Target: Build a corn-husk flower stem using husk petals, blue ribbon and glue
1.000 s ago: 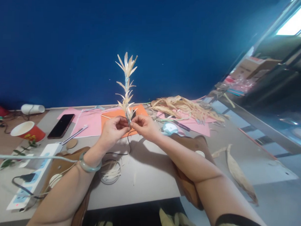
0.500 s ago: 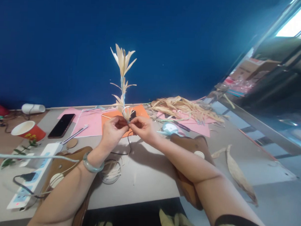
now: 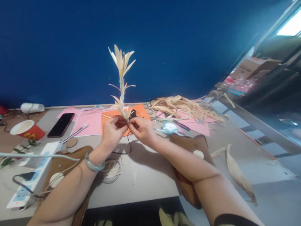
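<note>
Between my hands stands a tall stalk of dried-husk flowers, upright, with pale pointed petals in tiers along a stem wrapped in light blue. My left hand pinches the stem's lower end with thumb and fingers. My right hand closes its fingertips at the same spot, just under the lowest petals. What exactly lies between the fingertips is too small to make out. Behind the hands lies an orange sheet with a black object on it, partly hidden.
A heap of dried husks lies at the back right, beside a roll of pale blue tape. On the left are a power strip, a phone and a red paper cup. A coiled cord lies nearer.
The flower stalk's top has tilted slightly to the left. Both hands keep their grip at the stem's base, with only a small shift of the fingers.
</note>
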A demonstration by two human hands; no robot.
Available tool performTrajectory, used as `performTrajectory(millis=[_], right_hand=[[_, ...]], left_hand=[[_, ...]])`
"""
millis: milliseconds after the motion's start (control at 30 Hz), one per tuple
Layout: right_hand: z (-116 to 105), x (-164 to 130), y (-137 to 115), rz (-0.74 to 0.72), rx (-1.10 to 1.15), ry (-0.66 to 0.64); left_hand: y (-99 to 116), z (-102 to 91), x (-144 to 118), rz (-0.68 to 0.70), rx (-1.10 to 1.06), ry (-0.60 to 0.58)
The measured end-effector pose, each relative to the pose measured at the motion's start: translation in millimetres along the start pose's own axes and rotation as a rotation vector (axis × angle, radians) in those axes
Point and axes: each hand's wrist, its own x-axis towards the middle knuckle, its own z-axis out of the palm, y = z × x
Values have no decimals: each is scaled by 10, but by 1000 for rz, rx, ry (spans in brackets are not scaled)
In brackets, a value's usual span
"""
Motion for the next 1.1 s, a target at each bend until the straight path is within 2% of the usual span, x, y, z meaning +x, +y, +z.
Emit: performTrajectory(millis=[167,267,433,600,733,900,1100], right_hand=[[-2,37,-4,283,356,-90],[-2,51,-14,351,414,-101],[7,53,4,326,400,-62],[4,42,18,301,407,-62],[-5,27,4,201,252,-45],[-9,9,10,36,23,-16],[-35,25,-34,123,80,-75]], left_hand=[[16,8,-13,4,91,30],[24,19,-35,37,93,35],[70,20,-49,30,86,26],[92,-6,-42,-39,-82,-22],[83,-22,-24,-119,-233,-50],[82,-20,6,-156,-266,-33],[65,-16,9,-103,-176,-5]])
